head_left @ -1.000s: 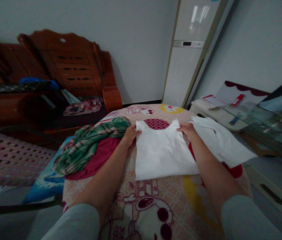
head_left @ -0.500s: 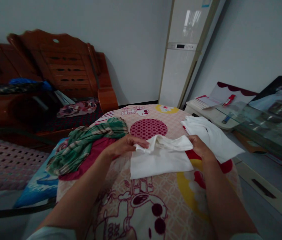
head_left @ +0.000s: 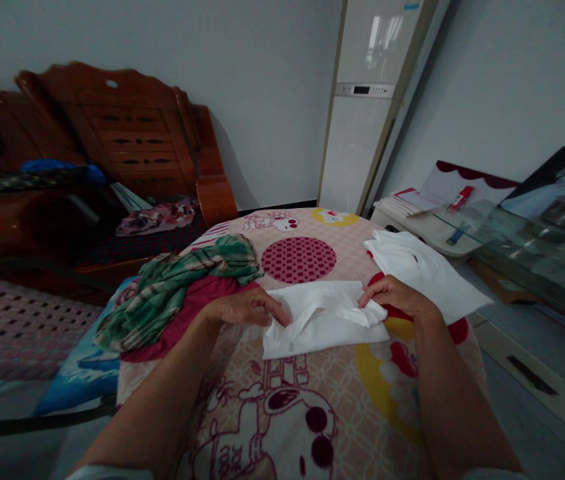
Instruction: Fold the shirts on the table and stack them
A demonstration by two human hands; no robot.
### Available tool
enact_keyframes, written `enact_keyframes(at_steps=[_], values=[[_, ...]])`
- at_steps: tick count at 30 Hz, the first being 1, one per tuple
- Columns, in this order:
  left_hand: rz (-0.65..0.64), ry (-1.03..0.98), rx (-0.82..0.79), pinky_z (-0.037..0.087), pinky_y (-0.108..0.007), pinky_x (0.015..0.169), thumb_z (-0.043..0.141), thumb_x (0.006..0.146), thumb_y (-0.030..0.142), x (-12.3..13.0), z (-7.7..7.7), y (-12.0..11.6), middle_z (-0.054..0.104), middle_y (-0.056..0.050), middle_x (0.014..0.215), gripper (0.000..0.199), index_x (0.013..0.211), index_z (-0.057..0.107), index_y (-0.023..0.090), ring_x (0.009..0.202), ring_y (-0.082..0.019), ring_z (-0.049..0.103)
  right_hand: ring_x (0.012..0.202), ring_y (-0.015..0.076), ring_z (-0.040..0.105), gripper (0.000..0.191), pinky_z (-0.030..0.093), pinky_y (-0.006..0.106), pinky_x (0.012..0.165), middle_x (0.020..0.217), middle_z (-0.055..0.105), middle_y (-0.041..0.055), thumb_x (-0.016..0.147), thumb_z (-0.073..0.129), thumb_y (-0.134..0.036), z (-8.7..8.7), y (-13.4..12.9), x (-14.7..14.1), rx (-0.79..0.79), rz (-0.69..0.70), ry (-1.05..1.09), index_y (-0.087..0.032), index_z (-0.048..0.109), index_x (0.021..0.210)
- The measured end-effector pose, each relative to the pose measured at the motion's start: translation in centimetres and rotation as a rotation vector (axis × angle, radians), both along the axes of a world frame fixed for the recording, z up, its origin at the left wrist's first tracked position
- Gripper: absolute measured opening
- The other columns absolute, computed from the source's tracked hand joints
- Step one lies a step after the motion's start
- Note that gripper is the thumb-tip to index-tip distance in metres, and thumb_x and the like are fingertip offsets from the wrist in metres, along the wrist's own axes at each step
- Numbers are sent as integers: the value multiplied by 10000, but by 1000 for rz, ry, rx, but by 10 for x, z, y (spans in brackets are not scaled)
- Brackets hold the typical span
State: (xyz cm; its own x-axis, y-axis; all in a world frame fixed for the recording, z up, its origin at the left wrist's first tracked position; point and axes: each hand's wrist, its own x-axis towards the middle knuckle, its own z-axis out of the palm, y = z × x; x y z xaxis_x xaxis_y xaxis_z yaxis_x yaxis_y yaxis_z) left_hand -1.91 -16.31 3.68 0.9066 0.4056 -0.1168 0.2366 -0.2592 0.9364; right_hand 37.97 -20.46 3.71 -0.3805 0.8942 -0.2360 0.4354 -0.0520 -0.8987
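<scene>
White garment (head_left: 325, 313), folded, rumpled on top — left fingers (head_left: 279, 309) apart, right fingers (head_left: 373, 291) touching it — can't tell if clamped

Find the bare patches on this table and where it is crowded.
Bare: the table cover between the forearms, nearer than the white cloth; and the dotted circle and beyond, between plaid cloth and white pile. Crowded: the middle, with left hand and right hand on that cloth; left, plaid over maroon cloth; right, the pile.

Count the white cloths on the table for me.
2 can be told apart: the middle white cloth, under the left hand and right hand, and the outer white cloth, at the right of the table. Both lie in layers, so more may be hidden.
</scene>
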Motion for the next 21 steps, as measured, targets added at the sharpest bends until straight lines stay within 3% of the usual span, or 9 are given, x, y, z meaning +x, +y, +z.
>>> enact_keyframes(at_steps=[2, 4, 7, 10, 14, 17, 21], values=[[30, -22, -32, 515, -293, 861, 663, 842, 351, 1, 0, -1, 763, -118, 983, 292, 996, 766, 126, 914, -207, 695, 738, 195, 687, 202, 519, 314, 766, 758, 752, 59, 697, 668, -297, 6, -2, 0, -27, 40, 2, -162, 779, 797], [184, -83, 10, 522, -280, 790, 621, 870, 379, 7, -2, 1, 759, -116, 888, 302, 912, 756, 112, 825, -187, 692, 694, 199, 688, 228, 525, 327, 758, 675, 734, 57, 726, 646, -311, 9, -3, -4, -15, 27, -2, -149, 771, 827], [501, -114, 286, 503, -266, 762, 566, 890, 347, 25, -10, 9, 745, -86, 885, 272, 887, 728, 128, 814, -172, 671, 664, 196, 680, 261, 529, 331, 749, 650, 726, 47, 771, 595, -296, 7, 2, -18, 187, -158, -52, -147, 766, 901], [692, 103, 615, 482, -263, 768, 498, 913, 274, 45, -21, 15, 732, -64, 894, 243, 891, 711, 159, 825, -170, 655, 833, 221, 704, 296, 536, 346, 810, 885, 768, 81, 814, 545, -268, -3, 11, -43, 463, -290, -124, -160, 758, 988], [696, 402, 831, 472, -277, 801, 478, 948, 305, 60, -41, 12, 717, -87, 911, 258, 901, 686, 160, 863, -192, 653, 1150, 233, 631, 364, 478, 391, 1007, 1235, 689, 109, 899, 471, -263, -28, 22, -71, 670, -175, -203, -186, 704, 1168], [686, 490, 888, 466, -294, 828, 470, 965, 397, 61, -49, 9, 713, -124, 967, 328, 970, 676, 141, 906, -215, 652, 1199, 244, 604, 363, 438, 415, 1067, 1259, 673, 125, 918, 475, -276, -48, 28, -77, 689, -134, -296, -177, 693, 1191], [663, 523, 826, 459, -285, 790, 473, 953, 495, 54, -43, 15, 718, -119, 923, 405, 945, 693, 155, 886, -229, 657, 1209, 254, 596, 362, 436, 437, 1067, 1278, 662, 122, 952, 471, -335, -61, 32, -71, 698, -112, -341, -195, 683, 1210]])
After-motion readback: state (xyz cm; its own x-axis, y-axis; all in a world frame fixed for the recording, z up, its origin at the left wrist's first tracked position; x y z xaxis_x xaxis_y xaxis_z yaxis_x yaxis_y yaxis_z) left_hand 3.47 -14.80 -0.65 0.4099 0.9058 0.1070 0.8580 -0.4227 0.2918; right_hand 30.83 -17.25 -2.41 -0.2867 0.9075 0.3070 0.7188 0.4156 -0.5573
